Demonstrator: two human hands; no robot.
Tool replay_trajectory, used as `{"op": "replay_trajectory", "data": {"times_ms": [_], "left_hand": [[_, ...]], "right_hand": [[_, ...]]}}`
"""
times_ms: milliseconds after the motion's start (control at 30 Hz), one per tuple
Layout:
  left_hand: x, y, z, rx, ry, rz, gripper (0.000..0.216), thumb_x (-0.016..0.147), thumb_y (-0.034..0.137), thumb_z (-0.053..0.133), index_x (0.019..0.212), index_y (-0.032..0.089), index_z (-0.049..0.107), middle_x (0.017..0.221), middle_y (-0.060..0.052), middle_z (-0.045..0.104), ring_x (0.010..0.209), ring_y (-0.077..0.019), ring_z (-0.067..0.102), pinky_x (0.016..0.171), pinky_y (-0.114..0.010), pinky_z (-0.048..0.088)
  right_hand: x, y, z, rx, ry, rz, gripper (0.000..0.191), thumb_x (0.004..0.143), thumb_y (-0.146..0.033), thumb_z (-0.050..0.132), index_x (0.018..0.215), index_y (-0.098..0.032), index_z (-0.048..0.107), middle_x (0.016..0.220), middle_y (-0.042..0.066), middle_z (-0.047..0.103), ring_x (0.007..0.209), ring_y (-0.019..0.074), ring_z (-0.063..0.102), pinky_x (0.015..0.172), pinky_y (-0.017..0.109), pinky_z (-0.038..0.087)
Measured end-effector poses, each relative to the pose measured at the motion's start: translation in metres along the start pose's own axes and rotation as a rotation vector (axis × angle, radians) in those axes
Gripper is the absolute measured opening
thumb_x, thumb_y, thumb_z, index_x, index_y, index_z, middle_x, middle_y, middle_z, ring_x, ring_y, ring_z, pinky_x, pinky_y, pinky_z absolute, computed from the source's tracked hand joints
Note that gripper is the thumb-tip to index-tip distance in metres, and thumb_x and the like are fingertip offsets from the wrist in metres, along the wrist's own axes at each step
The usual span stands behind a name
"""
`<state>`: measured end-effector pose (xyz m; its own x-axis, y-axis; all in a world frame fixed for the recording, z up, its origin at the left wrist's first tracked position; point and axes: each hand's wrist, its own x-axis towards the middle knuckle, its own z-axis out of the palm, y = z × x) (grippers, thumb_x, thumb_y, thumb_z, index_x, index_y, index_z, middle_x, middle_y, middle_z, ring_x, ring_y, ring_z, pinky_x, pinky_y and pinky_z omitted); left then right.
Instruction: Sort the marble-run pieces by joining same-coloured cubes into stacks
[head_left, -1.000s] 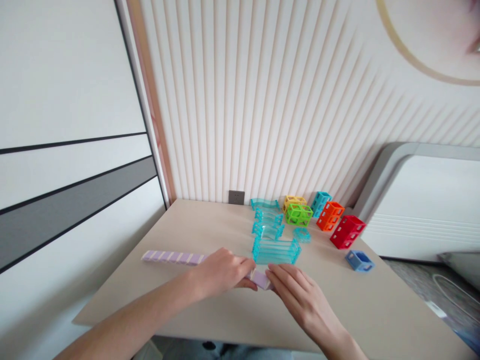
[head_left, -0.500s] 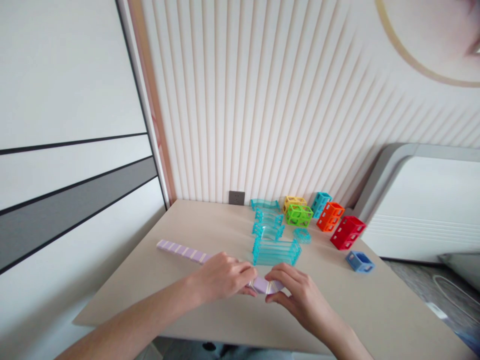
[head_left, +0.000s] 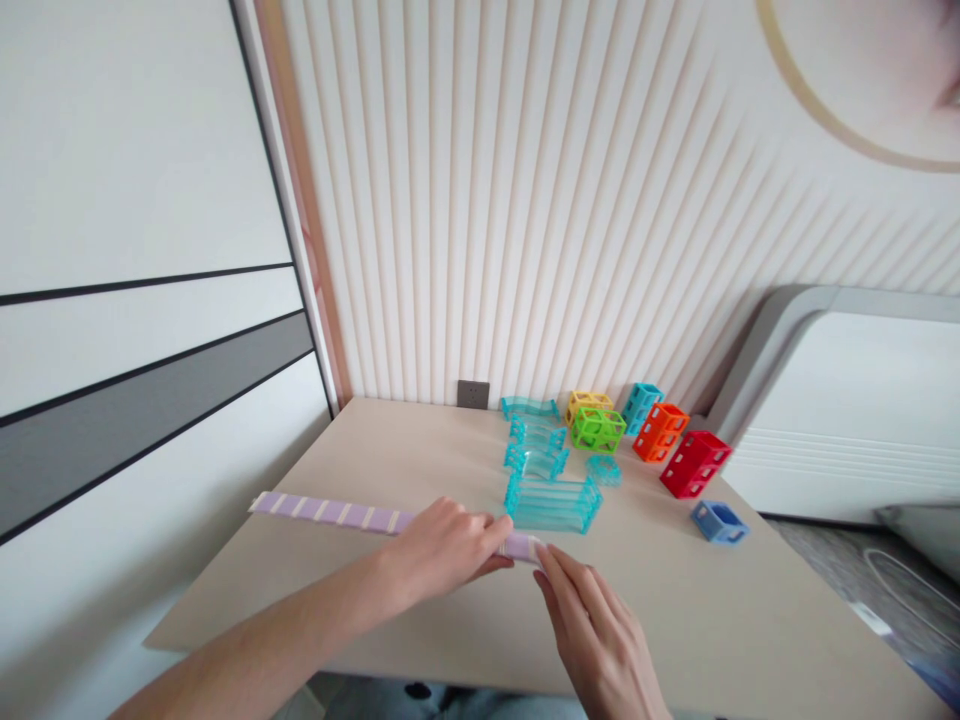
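A long lilac segmented track strip (head_left: 330, 512) lies across the beige table (head_left: 750, 620), running from the left edge toward the middle. My left hand (head_left: 442, 550) is closed round the strip's right part, thumb and fingers pinching it. My right hand (head_left: 592, 630) lies flat with fingers stretched out, its fingertips touching the strip's right end (head_left: 525, 546). Just behind the hands stands a translucent teal track piece (head_left: 553, 503).
More teal track pieces (head_left: 536, 448) lie in a row toward the ribbed wall. Open-frame blocks stand at the back right: yellow (head_left: 587, 404), green (head_left: 598, 429), cyan (head_left: 642, 404), orange (head_left: 660, 431), red (head_left: 694, 463) and a small blue one (head_left: 718, 522). A grey wall socket (head_left: 472, 394) sits behind.
The lilac strip, curled at its right end half a second ago, now lies straight and reaches farther left. My right hand opened from a pinch and flattened.
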<state>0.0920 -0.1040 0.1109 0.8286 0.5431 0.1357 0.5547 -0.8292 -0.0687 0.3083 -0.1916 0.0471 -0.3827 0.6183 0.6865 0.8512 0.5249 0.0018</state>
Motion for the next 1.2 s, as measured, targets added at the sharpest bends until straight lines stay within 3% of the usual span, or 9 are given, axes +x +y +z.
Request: {"op": "replay_trajectory", "data": {"times_ms": [200, 367, 500, 700, 800, 867, 1033, 1200], "left_hand": [[0.002, 0.001, -0.002, -0.008, 0.031, -0.005, 0.028, 0.099, 0.045, 0.049, 0.113, 0.022, 0.055, 0.089, -0.004, 0.075, 0.073, -0.0253, 0.074, 0.055, -0.028, 0.048], [-0.001, -0.009, -0.009, -0.123, 0.035, 0.043, 0.029, 0.099, 0.049, 0.045, 0.107, 0.024, 0.057, 0.092, -0.003, 0.075, 0.080, -0.0243, 0.074, 0.059, -0.027, 0.047], [-0.003, -0.017, -0.015, -0.256, 0.000, 0.105, 0.030, 0.098, 0.052, 0.046, 0.109, 0.027, 0.058, 0.090, 0.000, 0.076, 0.081, -0.0216, 0.074, 0.061, -0.024, 0.044], [-0.003, -0.019, -0.015, -0.299, -0.070, 0.213, 0.029, 0.097, 0.052, 0.050, 0.104, 0.026, 0.060, 0.086, -0.001, 0.075, 0.078, -0.0212, 0.073, 0.058, -0.026, 0.039], [-0.002, -0.021, -0.010, -0.279, -0.085, 0.246, 0.031, 0.095, 0.054, 0.052, 0.101, 0.025, 0.061, 0.085, -0.001, 0.075, 0.077, -0.0212, 0.073, 0.057, -0.026, 0.038], [-0.002, -0.020, -0.005, -0.239, -0.067, 0.207, 0.035, 0.093, 0.057, 0.052, 0.100, 0.024, 0.062, 0.083, -0.002, 0.075, 0.075, -0.0215, 0.072, 0.057, -0.026, 0.039], [-0.001, -0.009, 0.008, -0.112, 0.020, 0.127, 0.041, 0.090, 0.060, 0.053, 0.099, 0.021, 0.061, 0.085, -0.004, 0.075, 0.075, -0.0222, 0.073, 0.057, -0.025, 0.043], [-0.010, -0.004, 0.022, -0.113, 0.045, 0.105, 0.034, 0.091, 0.049, 0.061, 0.108, 0.021, 0.060, 0.093, -0.005, 0.074, 0.083, -0.0232, 0.073, 0.065, -0.027, 0.049]], "right_hand": [[-0.006, 0.003, -0.003, 0.117, 0.046, 0.030, 0.051, 0.097, -0.008, 0.047, 0.146, -0.019, 0.047, 0.134, 0.013, 0.062, 0.114, 0.0244, 0.064, 0.092, 0.036, 0.057], [0.001, 0.023, -0.023, 0.121, 0.005, -0.184, 0.041, 0.103, -0.012, 0.037, 0.140, -0.017, 0.054, 0.136, 0.012, 0.062, 0.119, 0.0223, 0.062, 0.094, 0.032, 0.056], [0.020, 0.035, -0.040, 0.112, 0.003, -0.418, 0.033, 0.102, -0.015, 0.044, 0.131, -0.016, 0.061, 0.127, 0.007, 0.069, 0.121, 0.0196, 0.061, 0.098, 0.029, 0.055], [0.030, 0.051, -0.040, 0.196, 0.100, -0.646, 0.021, 0.094, -0.007, 0.057, 0.107, -0.014, 0.071, 0.113, 0.002, 0.076, 0.115, 0.0205, 0.065, 0.097, 0.031, 0.058], [0.029, 0.052, -0.040, 0.155, 0.057, -0.708, 0.022, 0.094, -0.009, 0.057, 0.111, -0.015, 0.070, 0.115, 0.003, 0.075, 0.116, 0.0216, 0.065, 0.099, 0.034, 0.056], [0.028, 0.049, -0.039, 0.168, -0.007, -0.613, 0.026, 0.098, -0.016, 0.055, 0.122, -0.014, 0.064, 0.116, 0.008, 0.074, 0.113, 0.0219, 0.066, 0.098, 0.037, 0.056], [0.019, 0.034, -0.033, 0.222, -0.138, -0.126, 0.038, 0.103, -0.033, 0.045, 0.135, -0.014, 0.055, 0.109, 0.014, 0.072, 0.091, 0.0199, 0.070, 0.080, 0.030, 0.059], [0.001, 0.044, -0.037, 0.161, -0.212, -0.041, 0.032, 0.103, -0.026, 0.043, 0.129, -0.021, 0.060, 0.113, 0.011, 0.069, 0.096, 0.0209, 0.068, 0.082, 0.031, 0.057]]}}
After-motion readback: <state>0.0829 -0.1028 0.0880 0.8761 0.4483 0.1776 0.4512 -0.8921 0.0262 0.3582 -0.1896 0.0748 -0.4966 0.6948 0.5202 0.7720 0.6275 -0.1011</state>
